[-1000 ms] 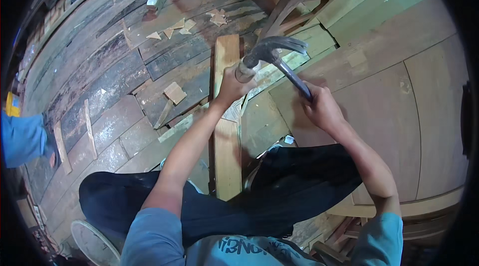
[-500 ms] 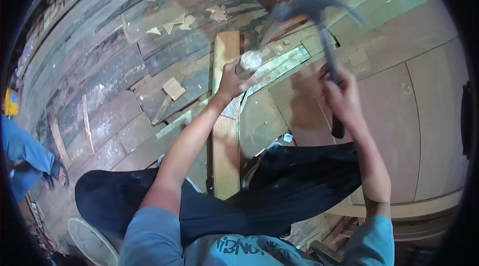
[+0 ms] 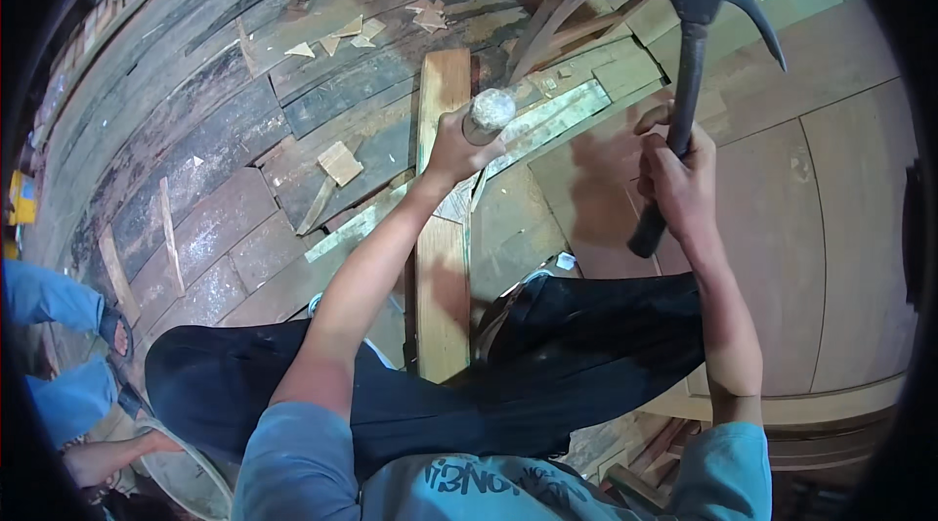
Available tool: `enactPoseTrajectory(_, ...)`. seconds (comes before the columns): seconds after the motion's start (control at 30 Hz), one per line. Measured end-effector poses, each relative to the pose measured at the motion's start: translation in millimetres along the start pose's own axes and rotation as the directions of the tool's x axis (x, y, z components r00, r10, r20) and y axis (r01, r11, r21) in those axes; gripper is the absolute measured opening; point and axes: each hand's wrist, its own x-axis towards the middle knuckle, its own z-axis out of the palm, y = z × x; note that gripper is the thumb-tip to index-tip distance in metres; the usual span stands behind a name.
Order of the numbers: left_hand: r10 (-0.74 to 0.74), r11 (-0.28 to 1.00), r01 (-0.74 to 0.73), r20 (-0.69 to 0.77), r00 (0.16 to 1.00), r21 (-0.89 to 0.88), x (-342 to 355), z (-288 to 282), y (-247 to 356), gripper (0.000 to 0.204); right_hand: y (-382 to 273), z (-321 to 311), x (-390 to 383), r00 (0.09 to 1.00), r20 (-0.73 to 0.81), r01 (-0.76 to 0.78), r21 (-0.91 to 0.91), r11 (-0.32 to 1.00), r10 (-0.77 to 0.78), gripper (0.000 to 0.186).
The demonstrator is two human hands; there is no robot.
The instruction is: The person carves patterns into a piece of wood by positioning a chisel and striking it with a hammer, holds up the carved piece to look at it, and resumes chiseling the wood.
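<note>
My left hand [image 3: 452, 154] is closed around an upright chisel [image 3: 491, 111], whose round, pale, worn handle end faces up. The chisel's blade is hidden below the fist. Under it lies a long wooden beam [image 3: 445, 277], running from between my legs away from me. A cut or joint area [image 3: 453, 202] shows on the beam just below my wrist. My right hand [image 3: 681, 174] grips the dark handle of a claw hammer [image 3: 691, 62]. The hammer is raised up and to the right, apart from the chisel, with its claw pointing right.
Wood scraps [image 3: 341, 163] and chips [image 3: 352, 29] lie on the plank floor. Large wooden panels [image 3: 752, 257] are at my right. Curved wooden parts [image 3: 557, 18] stand ahead. At the left are another person's blue trouser legs [image 3: 54, 291] and hand [image 3: 107, 457], near a pale bucket [image 3: 181, 482].
The hammer has gone up and to the right in my right hand. My left hand and the chisel stay almost in place. The other person's hand has come into view at the lower left.
</note>
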Motion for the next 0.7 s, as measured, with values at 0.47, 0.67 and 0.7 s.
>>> enactPoseTrajectory(0.47, -0.113, 0.990, 0.105, 0.073, 0.991, 0.094, -0.8, -1.0, 7.5, 0.038, 15.9, -17.0, 8.8, 0.936, -0.108, 0.279, -0.351, 0.894, -0.334, 0.006)
enactPoseTrajectory(0.67, -0.028, 0.999, 0.027, 0.025, 0.999, 0.025, -3.0, 2.5, -2.6, 0.032, 25.8, -8.9, 6.9, 0.971, 0.199, 0.195, -0.321, 0.927, -0.136, 0.008)
enactPoseTrajectory(0.7, -0.033, 0.998, 0.032, 0.020, 0.999, 0.055, -3.5, 1.9, -1.4, 0.032, 17.9, -9.4, 4.4, 0.969, 0.211, 0.193, -0.317, 0.929, -0.129, 0.008)
